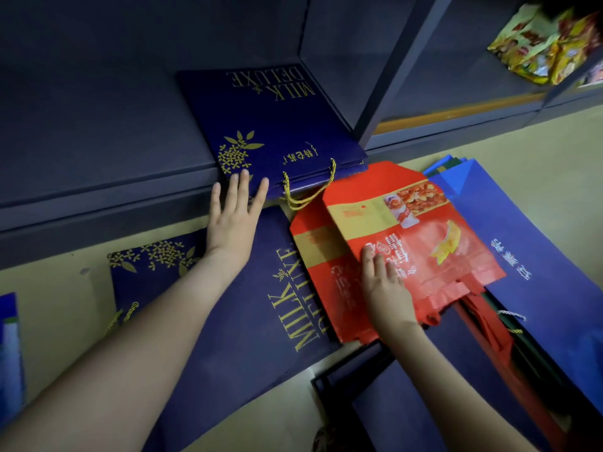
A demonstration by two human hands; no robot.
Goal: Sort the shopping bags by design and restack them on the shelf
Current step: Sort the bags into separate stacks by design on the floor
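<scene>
A flat stack of navy bags with gold "MILK DELUXE" print lies on the dark shelf, its gold rope handles hanging over the front edge. My left hand has straight, spread fingers touching the stack's near edge. Another navy "MILK DELUXE" bag lies flat on the floor under my left forearm. To its right are red bags with food pictures; my right hand rests flat on the top one. A blue bag with white characters lies beside them.
The floor is pale beige. More dark bags lie at the lower right, and a blue one shows at the left edge. Snack packets sit on a shelf at the upper right. A shelf upright divides the bays.
</scene>
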